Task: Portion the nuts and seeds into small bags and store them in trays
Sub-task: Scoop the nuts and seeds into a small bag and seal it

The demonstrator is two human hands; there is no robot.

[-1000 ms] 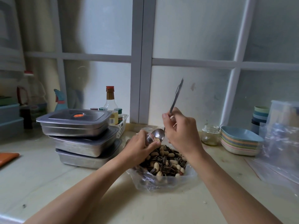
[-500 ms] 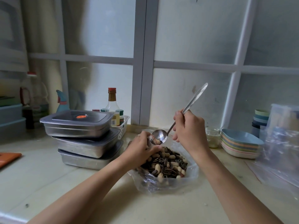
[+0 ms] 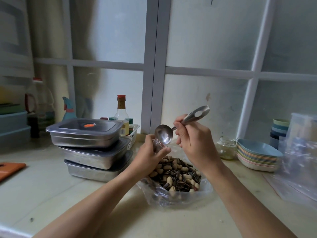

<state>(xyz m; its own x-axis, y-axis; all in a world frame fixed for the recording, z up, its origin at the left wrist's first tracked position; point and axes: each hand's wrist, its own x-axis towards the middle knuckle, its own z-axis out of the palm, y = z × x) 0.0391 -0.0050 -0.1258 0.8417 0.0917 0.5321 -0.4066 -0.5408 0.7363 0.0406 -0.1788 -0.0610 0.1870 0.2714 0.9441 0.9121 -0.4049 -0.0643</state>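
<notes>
A pale, slightly speckled countertop is seen running along a wall of frosted window panes set in grey-white frames, the light through them dull and cool. At the middle of the counter an open clear plastic bag is spread, heaped with mixed nuts and seeds (pale shelled nuts among striped sunflower seeds). Above the heap, a small clear bag is gripped in the closed left hand, its mouth turned upward. A metal spoon is held by its handle in the closed right hand, the bowl tilted down at the small bag's mouth and appearing empty; the handle points up and to the right. To the left, three steel trays with grey lids are stacked, the top lid marked by an orange spot. Behind them a white basket of bottles and jars is set against the window frame, a red-capped sauce bottle standing tallest. At the far left edge an orange board is partly seen. To the right, a small glass jar stands just beside a stack of pastel bowls, with stacked cups behind and loose clear plastic bags lying at the right edge.
</notes>
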